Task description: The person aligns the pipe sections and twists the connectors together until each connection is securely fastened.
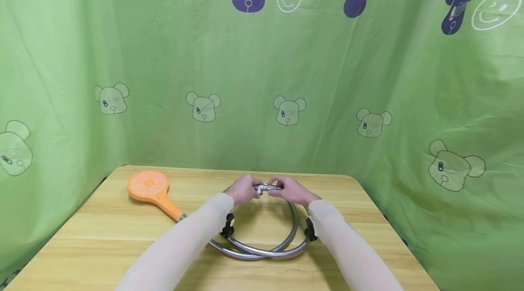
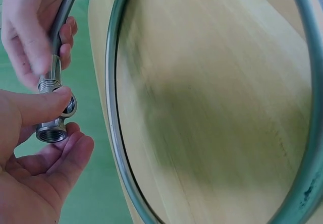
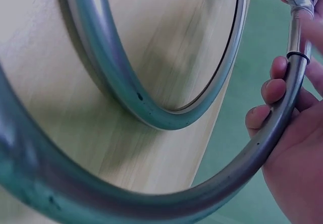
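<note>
My left hand [image 1: 244,189] pinches a chrome tee fitting [image 2: 52,134] between thumb and fingers, above the far part of the table. Its open threaded ends face the left wrist camera. My right hand [image 1: 293,191] grips the end of a grey metal shower hose [image 3: 285,98], fingers wrapped around it just behind the metal connector [image 2: 56,65]. Connector and tee meet in line, with some thread showing at the joint; how far they are screwed together I cannot tell. An orange shower head [image 1: 148,185] lies face up at the left, attached to the hose's other end.
The hose loops [image 1: 262,252] across the wooden table [image 1: 94,241], under and between both forearms. Black wrist cameras [image 1: 311,229] sit close to the hose. A green patterned curtain [image 1: 245,145] surrounds the table's back and sides.
</note>
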`<act>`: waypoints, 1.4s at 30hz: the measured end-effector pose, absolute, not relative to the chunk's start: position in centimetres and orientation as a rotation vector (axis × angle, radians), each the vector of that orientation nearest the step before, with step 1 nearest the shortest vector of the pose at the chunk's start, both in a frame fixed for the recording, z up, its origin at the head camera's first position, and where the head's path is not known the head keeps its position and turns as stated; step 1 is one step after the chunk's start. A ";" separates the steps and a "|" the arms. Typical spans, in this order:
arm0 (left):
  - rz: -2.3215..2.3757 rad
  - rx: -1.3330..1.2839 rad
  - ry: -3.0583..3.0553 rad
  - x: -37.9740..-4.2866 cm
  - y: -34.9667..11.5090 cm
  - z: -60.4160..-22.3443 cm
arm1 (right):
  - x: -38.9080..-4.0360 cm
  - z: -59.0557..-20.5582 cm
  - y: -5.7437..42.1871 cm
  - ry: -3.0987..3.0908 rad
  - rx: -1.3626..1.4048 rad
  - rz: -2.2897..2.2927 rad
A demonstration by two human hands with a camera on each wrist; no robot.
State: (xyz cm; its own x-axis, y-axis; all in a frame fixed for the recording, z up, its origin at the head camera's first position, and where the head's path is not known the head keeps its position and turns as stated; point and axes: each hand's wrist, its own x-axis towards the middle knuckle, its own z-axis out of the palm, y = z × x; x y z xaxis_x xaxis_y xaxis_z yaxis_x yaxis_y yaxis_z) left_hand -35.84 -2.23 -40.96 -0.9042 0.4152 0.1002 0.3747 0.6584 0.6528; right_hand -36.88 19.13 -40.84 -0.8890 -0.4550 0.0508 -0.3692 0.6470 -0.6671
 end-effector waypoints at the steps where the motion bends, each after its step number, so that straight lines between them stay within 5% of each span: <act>1: 1.093 0.673 2.805 -35.8 -2.2 -40.9 | -36.9 -40.8 19.1 2.740 -0.698 -1.076; 42: 1.123 0.651 2.802 -35.9 -2.5 -41.3 | -37.0 -40.9 18.8 2.748 -0.767 -1.056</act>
